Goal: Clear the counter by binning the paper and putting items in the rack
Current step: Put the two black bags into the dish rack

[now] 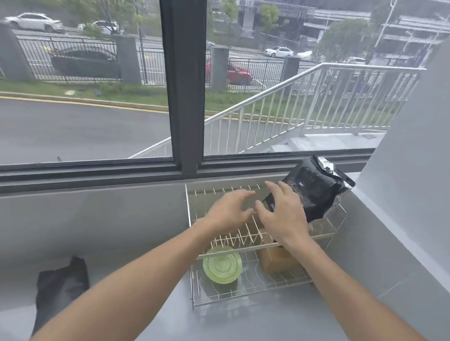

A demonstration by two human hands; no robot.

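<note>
A two-tier wire rack (329,229) stands on the grey counter against the window sill. On its upper tier leans a black foil bag (315,189), tilted to the right. The lower tier holds a green round lid or container (222,264) and a brown box (276,259). My left hand (228,209) hovers over the upper tier, fingers spread and empty. My right hand (283,214) is just beside it, fingers apart, close to the bag's left edge; I cannot tell whether it touches the bag.
A dark crumpled cloth or bag (61,286) lies on the counter (150,326) at the left. A grey wall (424,193) closes in the right side, near the rack. The window frame (184,92) runs behind the rack.
</note>
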